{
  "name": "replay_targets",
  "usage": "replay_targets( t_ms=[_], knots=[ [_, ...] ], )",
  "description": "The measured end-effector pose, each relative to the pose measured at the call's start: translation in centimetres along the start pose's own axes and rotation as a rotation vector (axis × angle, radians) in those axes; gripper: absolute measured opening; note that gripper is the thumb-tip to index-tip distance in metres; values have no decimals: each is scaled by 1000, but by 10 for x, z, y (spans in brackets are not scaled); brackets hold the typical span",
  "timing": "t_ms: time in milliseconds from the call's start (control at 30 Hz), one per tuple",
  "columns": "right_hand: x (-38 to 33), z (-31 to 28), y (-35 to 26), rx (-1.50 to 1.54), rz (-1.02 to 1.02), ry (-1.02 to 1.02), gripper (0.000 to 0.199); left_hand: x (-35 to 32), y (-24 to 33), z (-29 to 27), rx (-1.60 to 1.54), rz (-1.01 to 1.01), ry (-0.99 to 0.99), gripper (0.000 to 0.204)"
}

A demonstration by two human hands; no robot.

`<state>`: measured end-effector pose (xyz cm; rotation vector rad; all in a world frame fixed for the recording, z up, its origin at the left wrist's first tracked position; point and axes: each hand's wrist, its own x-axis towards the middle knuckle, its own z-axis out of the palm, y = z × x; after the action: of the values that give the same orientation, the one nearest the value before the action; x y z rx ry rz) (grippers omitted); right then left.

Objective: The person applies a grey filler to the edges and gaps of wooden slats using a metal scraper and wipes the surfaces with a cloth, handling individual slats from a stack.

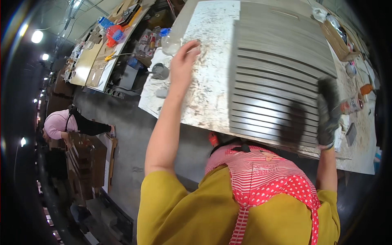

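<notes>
My bare left hand [183, 61] is raised over the white, brown-smeared board [206, 77], its fingers loosely bent and apart, holding nothing. Just beside it stands a clear bottle [170, 45] with a blue cap. A grey-brown slatted panel [273, 77] lies to the right on the table, with dark grooves running across its nearer part. At the panel's right edge is my right hand [328, 112] in a dark glove. That hand looks stretched out flat, somewhat blurred, and casts a shadow on the slats; whether it touches the panel is hard to make out.
A grey cup [160, 71] and a small grey block [162, 93] sit near the table's left edge. On the right are a bottle with a reddish label [352, 104], a dark grey block [351, 134] and a cardboard box [339, 41]. Farther left, a person in pink [59, 122] bends over brown panels.
</notes>
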<state>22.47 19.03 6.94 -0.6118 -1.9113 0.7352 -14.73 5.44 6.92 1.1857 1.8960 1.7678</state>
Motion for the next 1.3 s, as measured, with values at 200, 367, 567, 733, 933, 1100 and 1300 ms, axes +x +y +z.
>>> replay_targets(
  t_ms=[200, 367, 567, 733, 933, 1100, 1300],
  knots=[
    [24, 175, -70, 22, -79, -763, 31, -13, -35, -167, 105, -66, 344, 21],
    [26, 373, -103, -68, -226, -933, 48, -14, -75, -223, 317, -109, 188, 20],
    [14, 444, -92, -302, -317, -1017, 42, 22, -112, -226, 826, -249, 29, 34],
    [24, 427, -88, -131, -131, -863, 36, 38, -132, -218, 856, -260, -181, 34],
    [28, 398, -61, 422, 774, -791, 47, 60, -124, -222, 1048, 104, -227, 21],
    [27, 394, -66, 556, 925, -751, 47, 72, -114, -221, 980, 105, -434, 18],
    [27, 396, -61, 572, 958, -775, 47, 81, -116, -226, 1062, 54, -485, 19]
  ],
)
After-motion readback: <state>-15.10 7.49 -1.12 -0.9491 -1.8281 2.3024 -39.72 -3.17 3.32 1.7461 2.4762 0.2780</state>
